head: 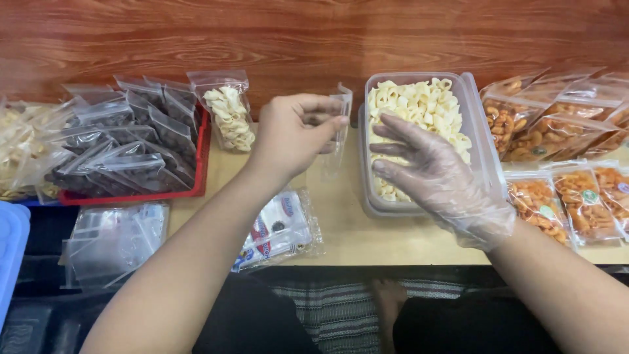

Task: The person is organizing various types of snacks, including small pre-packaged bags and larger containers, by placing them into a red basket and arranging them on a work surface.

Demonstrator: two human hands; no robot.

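left hand (pixel 295 134) pinching clear bag (pixel 337 128), gloved right hand (pixel 436 174) just beside

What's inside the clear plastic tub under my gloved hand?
The clear rectangular plastic tub holds pale, shell-shaped crackers, heaped near the rim. The gloved right hand hovers over its near half, hiding the pieces beneath; the tub's bottom cannot be seen.

small clear bag (pixel 337 131) | empty, upright | just left of clear tub of pale crackers (pixel 419 111)
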